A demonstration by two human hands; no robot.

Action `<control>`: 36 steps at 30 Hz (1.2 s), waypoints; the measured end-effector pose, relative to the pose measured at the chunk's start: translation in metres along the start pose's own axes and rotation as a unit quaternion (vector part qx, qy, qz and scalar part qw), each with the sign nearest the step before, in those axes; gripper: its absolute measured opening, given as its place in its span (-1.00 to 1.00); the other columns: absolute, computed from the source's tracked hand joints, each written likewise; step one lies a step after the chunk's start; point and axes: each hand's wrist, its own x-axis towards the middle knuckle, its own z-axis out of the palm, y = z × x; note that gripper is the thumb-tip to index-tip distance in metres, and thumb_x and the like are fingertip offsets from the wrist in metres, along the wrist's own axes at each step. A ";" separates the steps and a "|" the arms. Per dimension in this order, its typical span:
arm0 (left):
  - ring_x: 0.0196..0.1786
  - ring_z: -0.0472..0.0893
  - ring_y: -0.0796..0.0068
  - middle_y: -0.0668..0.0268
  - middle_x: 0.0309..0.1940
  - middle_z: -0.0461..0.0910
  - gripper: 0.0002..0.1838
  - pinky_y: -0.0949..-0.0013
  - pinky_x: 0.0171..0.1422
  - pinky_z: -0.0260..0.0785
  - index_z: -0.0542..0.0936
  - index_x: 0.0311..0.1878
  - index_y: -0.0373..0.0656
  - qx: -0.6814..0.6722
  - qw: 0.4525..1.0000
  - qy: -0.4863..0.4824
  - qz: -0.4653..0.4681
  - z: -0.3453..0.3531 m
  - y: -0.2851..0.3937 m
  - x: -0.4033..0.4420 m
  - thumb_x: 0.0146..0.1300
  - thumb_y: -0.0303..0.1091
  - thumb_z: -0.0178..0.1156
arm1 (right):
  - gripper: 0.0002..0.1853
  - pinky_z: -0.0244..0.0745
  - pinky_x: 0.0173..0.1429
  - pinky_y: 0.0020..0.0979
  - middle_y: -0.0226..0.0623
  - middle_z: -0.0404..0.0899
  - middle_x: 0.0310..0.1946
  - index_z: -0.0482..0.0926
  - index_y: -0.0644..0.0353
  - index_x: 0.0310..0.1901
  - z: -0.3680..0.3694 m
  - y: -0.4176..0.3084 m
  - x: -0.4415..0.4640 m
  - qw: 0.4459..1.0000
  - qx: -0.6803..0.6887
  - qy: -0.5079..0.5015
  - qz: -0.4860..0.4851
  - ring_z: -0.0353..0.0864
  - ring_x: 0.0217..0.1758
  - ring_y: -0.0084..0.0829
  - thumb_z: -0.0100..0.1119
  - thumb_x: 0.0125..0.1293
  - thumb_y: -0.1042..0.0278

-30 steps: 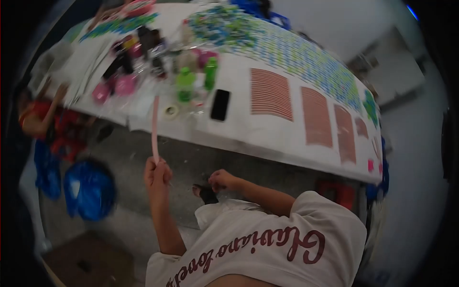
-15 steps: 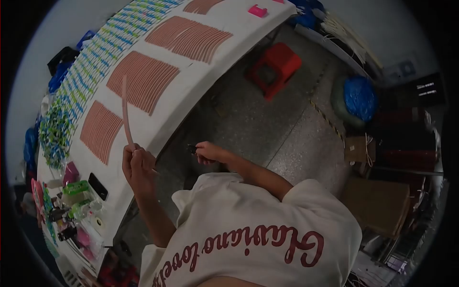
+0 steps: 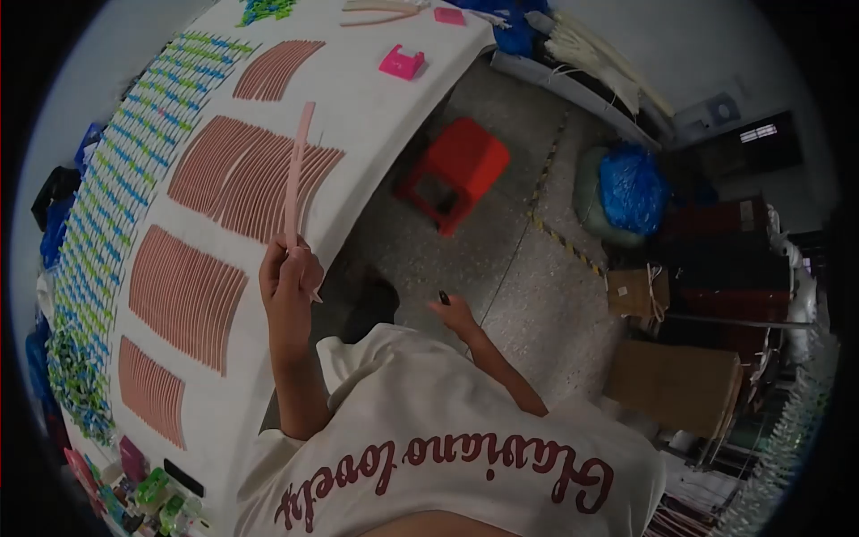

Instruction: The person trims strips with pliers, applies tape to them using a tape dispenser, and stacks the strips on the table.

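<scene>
My left hand (image 3: 292, 273) is closed around the lower end of a long, flat pink strip (image 3: 298, 166), which stands up over the table's near edge. A short pale end pokes out below the fingers. Behind it, rows of narrow pink strips lie side by side on the white table (image 3: 295, 22) in separate groups, such as one group (image 3: 188, 300) and a smaller one (image 3: 152, 391). Away from the table, over the floor, my right hand (image 3: 458, 315) grips a small black object (image 3: 444, 297); its kind cannot be made out.
Blue and green pieces (image 3: 116, 197) cover the table's far side. A pink holder (image 3: 403, 62) sits near the edge, and a black phone (image 3: 184, 478) lies at lower left. A red stool (image 3: 470, 161), a blue bag (image 3: 632, 188) and cardboard boxes (image 3: 671, 385) stand on the floor.
The view has shifted along the table, bringing the pink holder nearer. My left hand, still holding the strip, is now beside another group. My right hand has moved farther from the table.
</scene>
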 end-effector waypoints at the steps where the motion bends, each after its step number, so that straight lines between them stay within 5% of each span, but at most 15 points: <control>1: -0.57 0.14 0.75 0.51 -0.57 0.25 -0.91 0.56 -0.49 0.00 0.40 -0.23 -0.17 -0.007 1.000 -0.005 0.003 0.004 -0.004 0.027 0.43 -0.40 -0.02 | -0.62 0.14 -0.53 -0.36 -0.53 0.30 -0.68 0.39 0.13 -0.62 -0.025 -0.013 0.020 1.000 -0.017 0.005 -0.001 0.23 -0.63 -0.61 0.34 0.22 0.19; 7: -0.54 0.16 0.75 0.52 -0.55 0.25 -0.92 0.58 -0.47 0.00 0.40 -0.25 -0.15 -0.032 0.999 -0.004 0.027 0.036 0.007 0.141 0.42 -0.42 -0.01 | -0.60 0.28 -0.39 -0.27 -0.41 0.39 -0.61 0.45 0.28 -0.52 -0.138 -0.099 0.127 0.993 0.027 0.091 0.075 0.34 -0.52 -0.52 0.33 0.19 0.11; 10: -0.52 0.19 0.76 0.51 -0.52 0.28 -0.92 0.60 -0.46 0.02 0.39 -0.26 -0.15 -0.029 0.999 0.013 0.042 0.038 0.006 0.180 0.41 -0.42 0.01 | -0.61 0.29 -0.38 -0.26 -0.39 0.40 -0.60 0.47 0.31 -0.49 -0.175 -0.141 0.202 0.990 -0.021 0.134 0.021 0.35 -0.49 -0.50 0.34 0.18 0.12; 15: -0.50 0.22 0.75 0.50 -0.48 0.32 -0.92 0.61 -0.44 0.06 0.41 -0.24 -0.16 -0.006 0.995 0.080 0.061 0.042 -0.012 0.243 0.41 -0.41 0.04 | -0.63 0.37 -0.30 -0.19 -0.26 0.48 -0.57 0.50 0.39 -0.41 -0.216 -0.271 0.360 0.948 -0.031 0.198 -0.247 0.42 -0.49 -0.37 0.29 0.21 0.17; 19: -0.49 0.24 0.75 0.47 -0.47 0.34 -0.93 0.59 -0.43 0.10 0.41 -0.21 -0.20 0.022 0.977 0.161 0.138 0.055 -0.052 0.295 0.42 -0.42 0.05 | -0.63 0.42 -0.24 -0.10 0.04 0.57 -0.51 0.57 0.40 -0.34 -0.239 -0.393 0.526 0.892 -0.246 0.250 -0.285 0.58 -0.38 0.04 0.20 0.27 0.14; 22: -0.49 0.26 0.74 0.44 -0.45 0.36 -0.91 0.58 -0.43 0.12 0.41 -0.20 -0.22 -0.028 0.972 0.183 0.148 0.068 -0.093 0.327 0.42 -0.42 0.06 | -0.62 0.43 -0.25 -0.08 0.02 0.60 -0.49 0.59 0.38 -0.34 -0.238 -0.439 0.598 0.884 -0.206 0.260 -0.330 0.60 -0.36 0.04 0.18 0.26 0.10; 25: -0.48 0.27 0.73 0.42 -0.44 0.39 -0.90 0.57 -0.43 0.13 0.41 -0.19 -0.22 -0.073 0.958 0.206 0.185 0.078 -0.140 0.347 0.43 -0.41 0.06 | -0.62 0.44 -0.25 -0.08 0.03 0.60 -0.47 0.60 0.35 -0.34 -0.221 -0.458 0.642 0.833 -0.300 0.327 -0.331 0.60 -0.36 0.02 0.17 0.26 0.09; 28: -0.48 0.29 0.72 0.39 -0.42 0.42 -0.91 0.58 -0.41 0.14 0.42 -0.18 -0.23 -0.102 0.939 0.254 0.207 0.079 -0.189 0.345 0.43 -0.42 0.06 | -0.67 0.43 -0.24 -0.12 -0.15 0.62 -0.50 0.58 0.40 -0.34 -0.224 -0.432 0.689 0.844 -0.100 0.303 -0.430 0.60 -0.38 -0.11 0.19 0.29 0.20; 31: -0.46 0.32 0.71 0.41 -0.43 0.42 -0.91 0.59 -0.38 0.14 0.43 -0.20 -0.23 -0.039 0.941 0.247 0.230 0.086 -0.239 0.340 0.43 -0.42 0.04 | -0.75 0.38 -0.41 -0.25 -0.41 0.50 -0.61 0.54 0.37 -0.38 -0.247 -0.428 0.712 0.855 0.025 0.233 -0.462 0.48 -0.55 -0.37 0.21 0.32 0.31; 34: -0.49 0.29 0.71 0.40 -0.49 0.39 -0.84 0.60 -0.36 0.12 0.38 -0.08 -0.23 0.024 0.912 0.316 0.259 0.103 -0.281 0.359 0.48 -0.32 0.00 | -0.77 0.18 -0.61 -0.42 -0.49 0.35 -0.72 0.45 0.19 -0.42 -0.242 -0.440 0.669 0.935 0.071 0.076 -0.340 0.24 -0.72 -0.56 0.21 0.35 0.29; 36: -0.56 0.23 0.70 0.40 -0.56 0.33 -0.73 0.59 -0.43 0.08 0.27 0.03 -0.22 -0.088 0.909 0.266 0.309 0.120 -0.302 0.371 0.52 -0.20 -0.06 | -0.74 -0.03 -0.70 -0.52 -0.55 0.20 -0.76 0.35 0.07 -0.44 -0.251 -0.436 0.672 0.919 0.224 -0.001 -0.326 0.02 -0.77 -0.70 0.21 0.35 0.31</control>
